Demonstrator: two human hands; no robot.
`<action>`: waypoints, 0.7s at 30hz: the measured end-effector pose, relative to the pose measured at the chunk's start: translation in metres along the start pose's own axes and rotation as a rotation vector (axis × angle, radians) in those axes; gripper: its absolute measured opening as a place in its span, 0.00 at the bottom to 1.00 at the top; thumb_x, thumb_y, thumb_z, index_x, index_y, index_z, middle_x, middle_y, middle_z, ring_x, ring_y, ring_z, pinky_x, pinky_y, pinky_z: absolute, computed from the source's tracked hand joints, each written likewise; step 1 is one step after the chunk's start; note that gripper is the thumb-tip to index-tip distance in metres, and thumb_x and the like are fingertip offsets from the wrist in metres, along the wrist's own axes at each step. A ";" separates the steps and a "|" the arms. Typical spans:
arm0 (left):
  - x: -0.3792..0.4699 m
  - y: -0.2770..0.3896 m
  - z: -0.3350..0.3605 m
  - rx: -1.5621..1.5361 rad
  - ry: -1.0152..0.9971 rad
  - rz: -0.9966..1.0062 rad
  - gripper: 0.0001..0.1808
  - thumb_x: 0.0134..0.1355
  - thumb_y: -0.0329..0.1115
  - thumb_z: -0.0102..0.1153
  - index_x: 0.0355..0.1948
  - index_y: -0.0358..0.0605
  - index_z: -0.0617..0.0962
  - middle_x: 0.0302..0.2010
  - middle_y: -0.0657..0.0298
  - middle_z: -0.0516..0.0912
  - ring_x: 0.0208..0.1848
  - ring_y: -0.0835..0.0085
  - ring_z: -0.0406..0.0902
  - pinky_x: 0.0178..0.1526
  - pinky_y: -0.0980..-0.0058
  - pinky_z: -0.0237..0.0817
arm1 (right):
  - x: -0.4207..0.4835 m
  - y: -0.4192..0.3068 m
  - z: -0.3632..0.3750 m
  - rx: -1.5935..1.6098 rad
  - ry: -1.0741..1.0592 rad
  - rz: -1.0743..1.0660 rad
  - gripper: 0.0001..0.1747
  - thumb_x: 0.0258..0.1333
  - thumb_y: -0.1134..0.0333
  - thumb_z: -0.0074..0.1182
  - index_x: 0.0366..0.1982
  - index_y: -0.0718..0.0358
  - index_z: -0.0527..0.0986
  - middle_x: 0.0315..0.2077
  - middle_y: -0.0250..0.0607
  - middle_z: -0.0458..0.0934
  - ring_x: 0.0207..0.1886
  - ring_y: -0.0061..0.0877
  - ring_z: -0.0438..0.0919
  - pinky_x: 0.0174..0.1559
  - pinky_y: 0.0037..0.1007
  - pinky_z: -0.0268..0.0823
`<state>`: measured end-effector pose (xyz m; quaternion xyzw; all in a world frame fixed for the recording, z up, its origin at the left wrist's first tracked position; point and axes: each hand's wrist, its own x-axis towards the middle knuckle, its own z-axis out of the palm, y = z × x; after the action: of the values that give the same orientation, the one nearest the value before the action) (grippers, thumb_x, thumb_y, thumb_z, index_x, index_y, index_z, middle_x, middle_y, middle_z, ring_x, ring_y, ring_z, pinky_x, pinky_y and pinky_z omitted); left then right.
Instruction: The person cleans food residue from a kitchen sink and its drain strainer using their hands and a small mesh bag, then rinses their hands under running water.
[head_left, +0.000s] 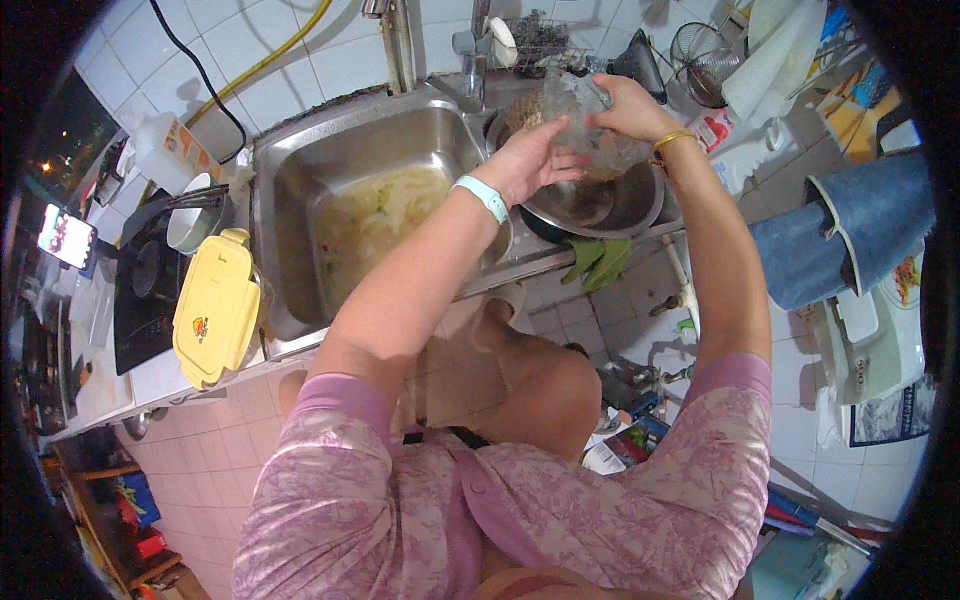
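My right hand (634, 109) grips the top of a crumpled clear plastic bag (581, 139) over a round stainless steel pot (637, 202) on the right side of the sink unit. My left hand (532, 161) is at the bag's left side, palm towards it, fingers apart; whether it touches the bag is hard to tell. A brownish mesh-like thing (526, 111) lies behind the bag, partly covered. Left of the pot, the steel sink basin (289, 187) holds cloudy yellowish water with food scraps.
A yellow container lid (217, 307) tops a box at the counter's left edge, near a white bowl (187, 225) with dark chopsticks. Green gloves (600, 262) hang over the front rim. The faucet (471, 82) stands behind; a wire strainer (705, 64) hangs at back right.
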<state>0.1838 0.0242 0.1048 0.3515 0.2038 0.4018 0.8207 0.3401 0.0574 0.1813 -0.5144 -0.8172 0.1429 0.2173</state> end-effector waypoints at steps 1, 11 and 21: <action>0.001 0.000 -0.003 0.006 -0.002 -0.011 0.23 0.56 0.45 0.39 0.45 0.36 0.61 0.42 0.48 0.66 0.44 0.63 0.68 0.44 0.72 0.63 | 0.001 0.002 0.005 0.015 0.015 -0.018 0.31 0.34 0.70 0.54 0.44 0.73 0.60 0.28 0.47 0.72 0.16 0.26 0.73 0.19 0.23 0.66; -0.052 0.025 -0.016 0.269 0.108 0.095 0.20 0.55 0.41 0.43 0.44 0.37 0.64 0.44 0.54 0.68 0.45 0.68 0.67 0.45 0.73 0.62 | -0.007 -0.007 0.034 -0.375 -0.142 0.038 0.21 0.33 0.64 0.54 0.35 0.60 0.66 0.32 0.47 0.72 0.38 0.39 0.69 0.38 0.37 0.62; -0.148 0.036 -0.047 0.790 0.397 0.144 0.18 0.54 0.40 0.44 0.43 0.41 0.67 0.40 0.63 0.72 0.42 0.77 0.68 0.44 0.79 0.57 | -0.014 -0.004 0.056 -0.568 -0.025 -0.002 0.21 0.37 0.58 0.52 0.36 0.59 0.66 0.29 0.48 0.72 0.35 0.40 0.71 0.36 0.38 0.62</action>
<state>0.0485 -0.0593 0.1073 0.5672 0.4701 0.4089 0.5386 0.3141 0.0423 0.1316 -0.5522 -0.8275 -0.0857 0.0542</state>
